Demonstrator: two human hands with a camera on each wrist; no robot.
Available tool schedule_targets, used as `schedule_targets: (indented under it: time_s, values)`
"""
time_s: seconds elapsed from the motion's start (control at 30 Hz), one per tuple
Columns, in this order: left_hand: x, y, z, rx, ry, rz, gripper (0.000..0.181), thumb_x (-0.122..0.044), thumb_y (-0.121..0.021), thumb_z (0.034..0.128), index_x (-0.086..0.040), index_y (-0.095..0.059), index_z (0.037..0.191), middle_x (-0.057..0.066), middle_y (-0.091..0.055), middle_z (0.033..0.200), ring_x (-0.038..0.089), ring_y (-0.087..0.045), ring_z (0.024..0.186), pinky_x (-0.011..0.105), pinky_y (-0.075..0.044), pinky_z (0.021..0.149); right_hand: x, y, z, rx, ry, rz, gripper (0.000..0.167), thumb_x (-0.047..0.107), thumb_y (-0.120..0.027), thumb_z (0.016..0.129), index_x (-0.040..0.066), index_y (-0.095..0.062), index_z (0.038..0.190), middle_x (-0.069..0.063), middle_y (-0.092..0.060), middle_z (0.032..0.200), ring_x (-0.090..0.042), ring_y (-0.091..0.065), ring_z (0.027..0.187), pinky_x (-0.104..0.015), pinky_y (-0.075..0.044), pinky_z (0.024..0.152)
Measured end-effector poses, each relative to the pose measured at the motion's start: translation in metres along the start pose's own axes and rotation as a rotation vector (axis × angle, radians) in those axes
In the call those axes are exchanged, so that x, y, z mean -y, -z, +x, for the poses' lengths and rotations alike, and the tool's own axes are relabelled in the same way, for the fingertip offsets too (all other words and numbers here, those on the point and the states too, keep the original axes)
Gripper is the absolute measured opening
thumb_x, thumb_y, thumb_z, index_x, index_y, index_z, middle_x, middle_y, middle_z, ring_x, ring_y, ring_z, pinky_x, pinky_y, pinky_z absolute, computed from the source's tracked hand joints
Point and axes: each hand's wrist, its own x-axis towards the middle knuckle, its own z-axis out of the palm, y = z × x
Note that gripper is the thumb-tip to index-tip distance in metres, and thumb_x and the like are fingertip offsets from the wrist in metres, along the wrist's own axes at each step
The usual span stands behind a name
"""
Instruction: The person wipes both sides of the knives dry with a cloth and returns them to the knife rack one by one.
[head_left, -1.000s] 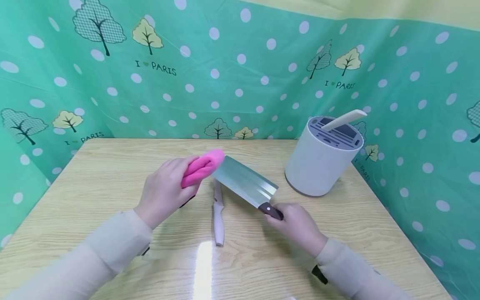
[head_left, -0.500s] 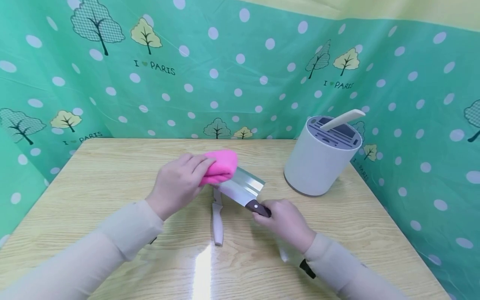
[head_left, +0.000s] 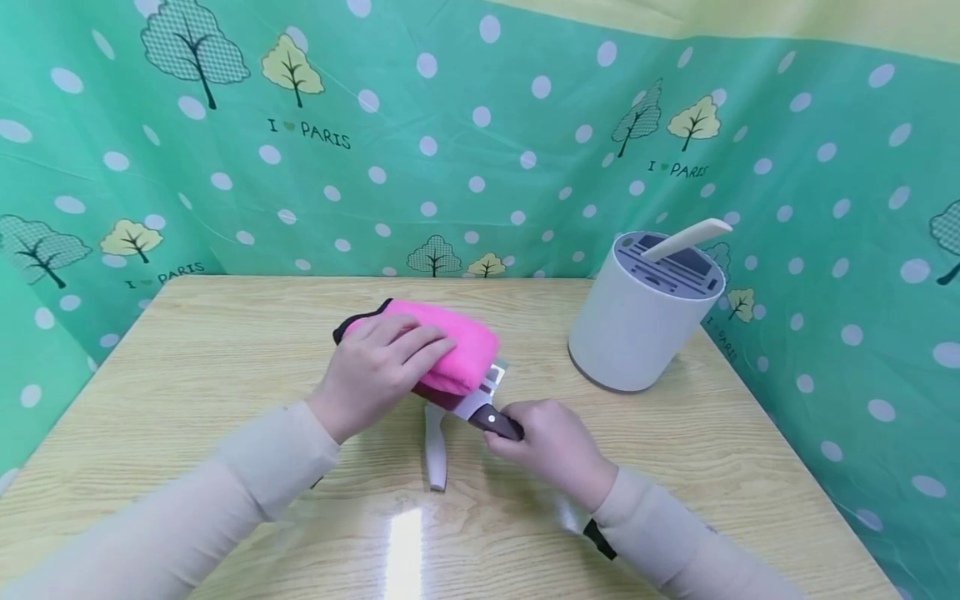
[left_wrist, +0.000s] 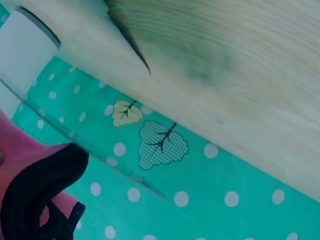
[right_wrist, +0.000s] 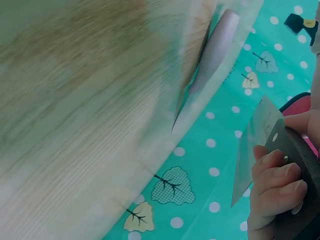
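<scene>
My left hand (head_left: 375,375) holds a folded pink cloth (head_left: 468,346) with black edging, laid over the blade of a cleaver. Most of the blade is hidden beneath it; only a strip of steel (head_left: 474,405) near the handle shows. My right hand (head_left: 558,446) grips the cleaver's dark riveted handle (head_left: 501,422), and in the right wrist view the fingers (right_wrist: 280,192) curl round it. On the table below lies a knife with a pale handle (head_left: 435,450), its blade hidden by the cloth and cleaver. The left wrist view catches the cloth's black edging (left_wrist: 40,180).
A white cylindrical knife block (head_left: 637,329) stands at the back right, with one pale handle (head_left: 690,240) sticking out of its slotted top. A green dotted curtain (head_left: 480,167) hangs behind the wooden table (head_left: 247,333) and down its sides.
My left hand has brought the cloth rightward over the cleaver blade toward the handle, covering most of the steel. My right hand has shifted left with the cleaver.
</scene>
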Motion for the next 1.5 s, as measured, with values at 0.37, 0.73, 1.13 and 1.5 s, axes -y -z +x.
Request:
schedule_targets:
  time_s: [0.37,0.73,1.13,1.5]
  values:
    - [-0.012,-0.007,-0.003,-0.003,-0.019,-0.031,0.024,-0.009,-0.060,0.0912,-0.017,-0.071,0.111,-0.003,-0.072,0.108,0.023,-0.062,0.099,0.040,-0.050,0.089,0.005,-0.001,-0.002,-0.022,0.049,0.003,0.030,0.022,-0.072,0.082,0.018,-0.052,0.060,0.012,-0.039,0.054,0.003,-0.029,0.048,-0.014,-0.023,0.042]
    - [-0.017,-0.012,-0.009,-0.031,0.003,-0.102,0.022,-0.013,-0.064,0.0880,-0.016,-0.072,0.108,-0.002,-0.073,0.107,0.024,-0.064,0.099,0.040,-0.050,0.091,0.006,0.000,-0.003,-0.041,0.081,0.008,0.029,0.021,-0.071,0.083,0.018,-0.052,0.062,0.011,-0.041,0.055,0.004,-0.029,0.049,-0.013,-0.024,0.042]
    - [-0.020,-0.013,-0.019,0.067,0.026,-0.254,0.046,-0.025,-0.070,0.0745,-0.014,-0.067,0.119,0.002,-0.070,0.116,0.025,-0.063,0.110,0.045,-0.047,0.099,0.006,0.002,-0.006,-0.073,0.098,0.006,0.024,0.020,-0.070,0.084,0.018,-0.056,0.065,0.011,-0.045,0.055,0.004,-0.030,0.050,-0.013,-0.025,0.043]
    - [-0.023,-0.014,-0.021,0.093,-0.015,-0.238,0.068,-0.059,-0.076,0.0712,-0.016,-0.064,0.123,0.004,-0.067,0.126,0.027,-0.061,0.118,0.049,-0.044,0.105,0.003,-0.001,-0.007,-0.104,0.128,-0.006,0.025,0.019,-0.072,0.083,0.018,-0.054,0.065,0.011,-0.044,0.055,0.005,-0.028,0.050,-0.011,-0.023,0.043]
